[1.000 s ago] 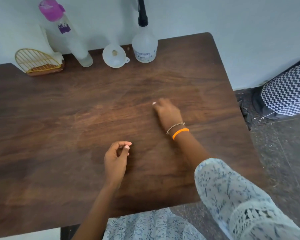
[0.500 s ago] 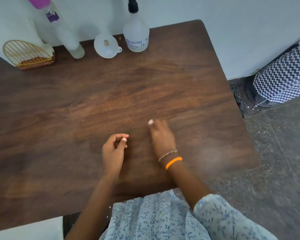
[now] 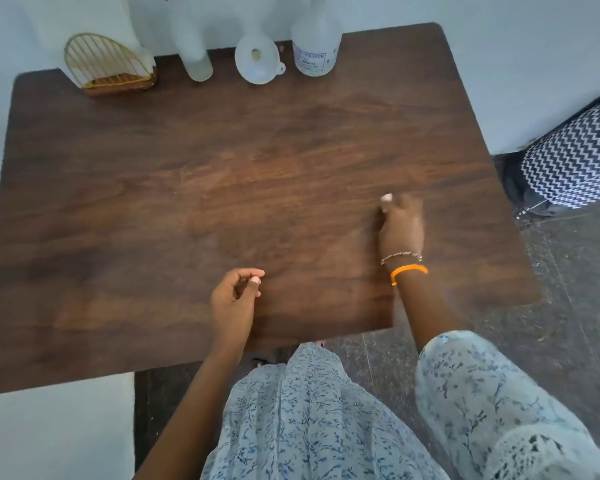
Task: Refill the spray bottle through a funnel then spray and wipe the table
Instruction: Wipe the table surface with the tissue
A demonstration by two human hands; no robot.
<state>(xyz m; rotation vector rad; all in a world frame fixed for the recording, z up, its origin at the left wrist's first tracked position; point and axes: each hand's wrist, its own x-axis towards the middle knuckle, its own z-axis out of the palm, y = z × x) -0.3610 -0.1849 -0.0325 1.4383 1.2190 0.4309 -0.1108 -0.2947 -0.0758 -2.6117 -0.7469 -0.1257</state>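
Hovering low at six o'clock, the left hand point(image 3: 234, 301) is held loosely curled just above the desk point(image 3: 174, 188), thumb near forefinger; nothing is seen in its grip. Toward three o'clock the right hand point(image 3: 400, 226) is laid on the wood, knuckles up and blurred; whether a cloth is held beneath cannot be told. It is probably placed there for the wiping step, though no wet patch is made out. A dark, smooth wood-grain surface with rounded corners is shown. At twelve o'clock, against the wall and presumably kept clear of the working area, a white plastic funnel point(image 3: 257, 60) is stood mouth up between a tall frosted bottle point(image 3: 194, 53) and the squat translucent spray bottle point(image 3: 315, 46). At eleven o'clock a domed gold wire holder point(image 3: 108, 65) is set.
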